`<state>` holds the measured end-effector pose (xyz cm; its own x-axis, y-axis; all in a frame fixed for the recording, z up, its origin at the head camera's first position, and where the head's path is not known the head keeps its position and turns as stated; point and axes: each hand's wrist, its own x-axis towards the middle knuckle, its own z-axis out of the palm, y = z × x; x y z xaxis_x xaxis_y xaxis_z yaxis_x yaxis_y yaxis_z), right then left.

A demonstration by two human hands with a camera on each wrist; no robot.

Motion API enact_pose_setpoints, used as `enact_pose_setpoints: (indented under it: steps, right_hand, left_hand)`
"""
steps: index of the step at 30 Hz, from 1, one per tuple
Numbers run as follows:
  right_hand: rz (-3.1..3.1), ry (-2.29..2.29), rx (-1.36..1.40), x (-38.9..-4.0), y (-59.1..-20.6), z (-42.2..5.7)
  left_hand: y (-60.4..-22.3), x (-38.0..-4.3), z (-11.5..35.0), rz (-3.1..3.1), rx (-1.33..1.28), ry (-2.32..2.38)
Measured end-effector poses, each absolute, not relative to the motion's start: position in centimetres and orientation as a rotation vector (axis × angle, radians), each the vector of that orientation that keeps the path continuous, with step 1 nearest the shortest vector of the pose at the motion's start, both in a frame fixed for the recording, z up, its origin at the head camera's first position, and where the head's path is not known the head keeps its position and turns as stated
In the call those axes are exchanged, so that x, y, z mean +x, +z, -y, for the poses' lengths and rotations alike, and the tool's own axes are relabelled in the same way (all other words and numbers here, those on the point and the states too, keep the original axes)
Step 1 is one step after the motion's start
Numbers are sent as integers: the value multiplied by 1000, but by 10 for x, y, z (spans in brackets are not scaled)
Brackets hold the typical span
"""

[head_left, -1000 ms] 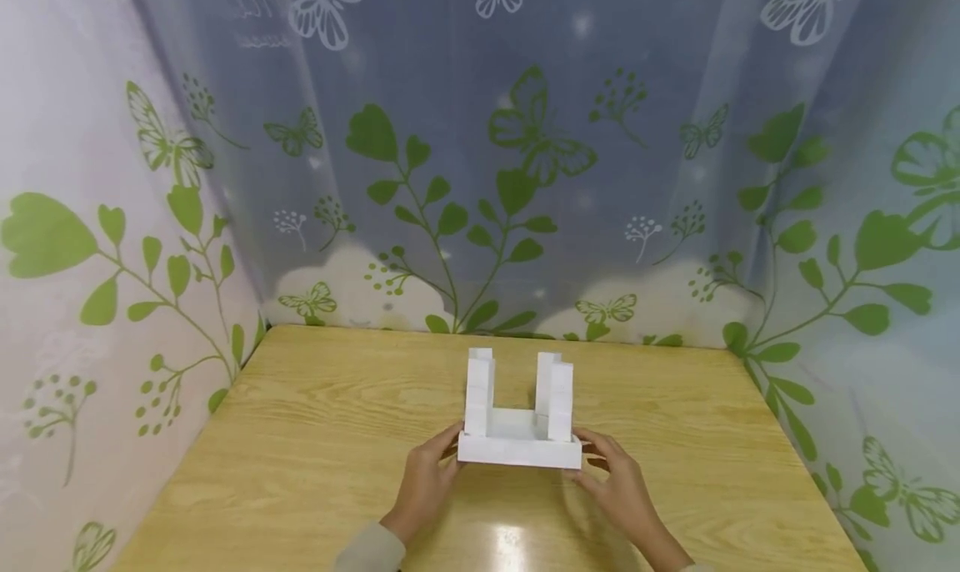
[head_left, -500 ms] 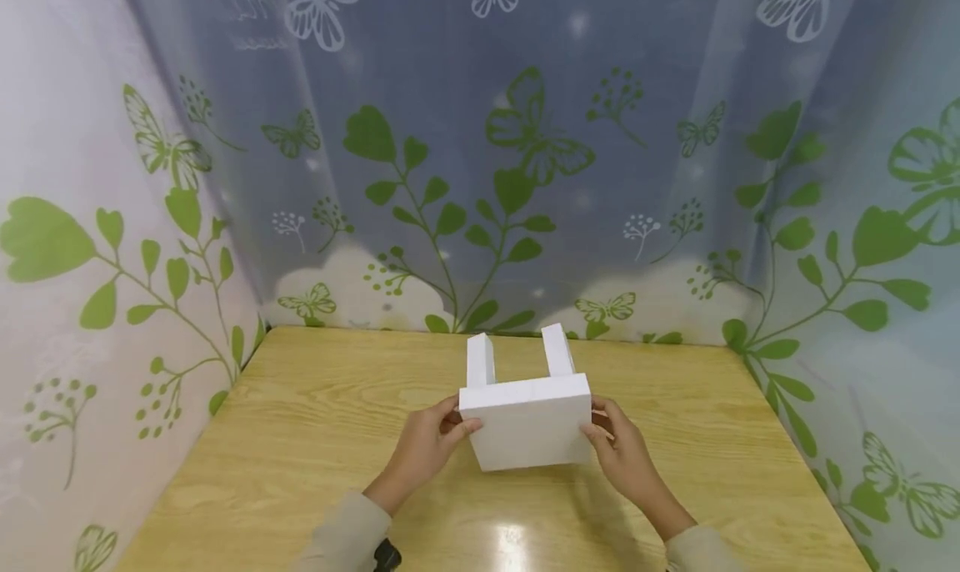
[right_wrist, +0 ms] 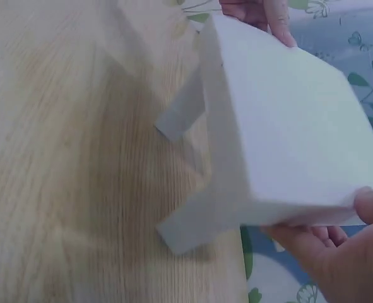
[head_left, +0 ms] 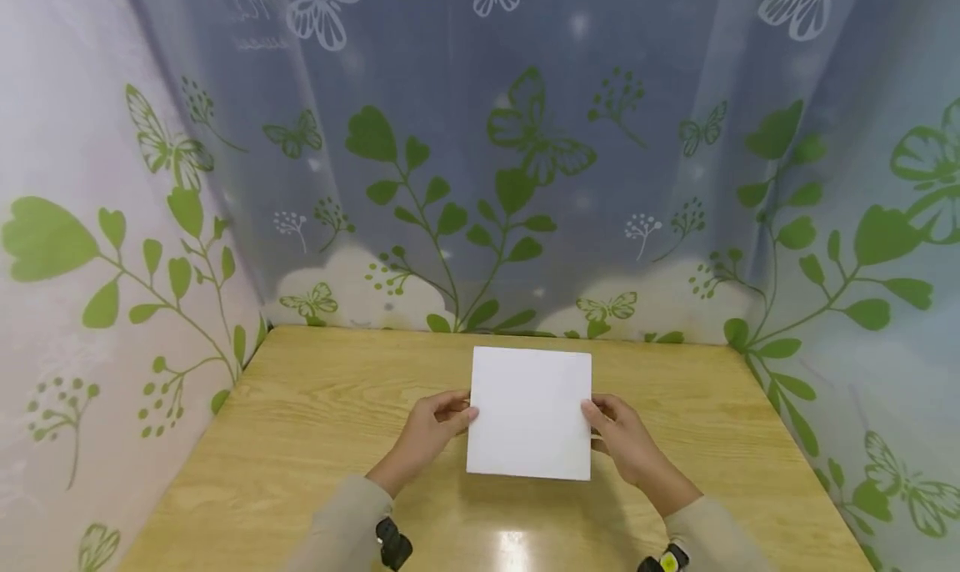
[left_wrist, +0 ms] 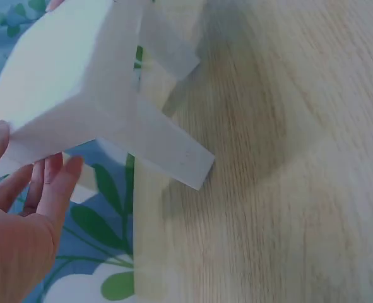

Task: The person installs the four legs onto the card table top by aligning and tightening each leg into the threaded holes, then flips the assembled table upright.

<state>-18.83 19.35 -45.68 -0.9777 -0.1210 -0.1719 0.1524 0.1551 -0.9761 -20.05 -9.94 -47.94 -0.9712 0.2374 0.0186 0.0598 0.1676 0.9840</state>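
Note:
A small white table (head_left: 529, 413) with a flat square top faces upward in the head view, its legs hidden beneath. My left hand (head_left: 426, 435) grips the left edge, thumb on the top and fingers under it. On the opposite edge my right hand (head_left: 632, 440) holds it the same way. Two legs, one of them the nearer leg (left_wrist: 167, 151), show in the left wrist view, slanting toward the wood. The right wrist view also shows a leg (right_wrist: 195, 221) close over the wooden surface, with a shadow beside it.
The wooden tabletop (head_left: 337, 388) stretches out on both sides of the hands. A patterned curtain (head_left: 480, 180) with leaves and butterflies closes off the back and both sides. A dark device (head_left: 393, 545) sits on the left wrist, another (head_left: 663, 559) on the right.
Both hands have turned the small white table over: its legs pointed up one second ago, it was tipped on its side midway, and now the flat top faces up.

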Motion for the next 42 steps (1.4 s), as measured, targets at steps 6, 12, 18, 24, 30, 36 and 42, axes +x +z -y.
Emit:
enact_pose_setpoints:
  steps: [6, 12, 18, 24, 30, 36, 42]
  right_hand:
    - [-2122, -1833, 61, -211, -458, -198]
    - [-2106, -1795, 115, -227, -460, -199]
    - [-2132, -1776, 161, -233, -465, -197]
    - [-2140, -1744, 187, -232, -468, -197]
    - [-2135, -1745, 200, -232, -470, -199]
    - [-2119, -1752, 211, -232, -472, -198]
    - [-2083, -1798, 214, -232, -474, -199]
  left_hand:
    - [-478, -217, 95, -2126, 165, 1984]
    - [-475, -232, 92, -2133, 79, 1945]
    - [-477, -237, 88, -2147, -8, 1913]
    - [-479, -236, 86, -2139, -39, 1902]
    - [-482, -237, 85, -2102, -77, 1923]
    - [-485, -238, 85, -2079, -92, 1940]
    - [-486, -236, 85, -2091, -94, 1926]
